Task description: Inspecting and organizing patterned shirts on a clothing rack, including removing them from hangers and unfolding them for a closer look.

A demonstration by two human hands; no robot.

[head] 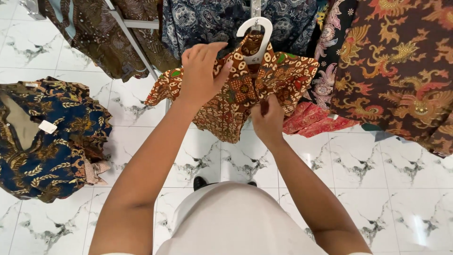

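Free passage exists below the small brown patterned shirt (pixel 236 101), over bare marble floor (pixel 358 165). Right-side access is blocked by the hanging dark batik garments (pixel 401 66). A slanted metal rack bar (pixel 134 45) obstructs the left. Clearance behind the white hanger (pixel 257 33) appears minimal.

Illumination is bright, even and diffuse. Shadows on the white marble floor (pixel 358 156) are soft and faint. A mild glare patch sits on the tile at 4 o'clock. Focus is sharp at centre; slight softness and wide-angle stretching appear toward 7 and 5 o'clock edges
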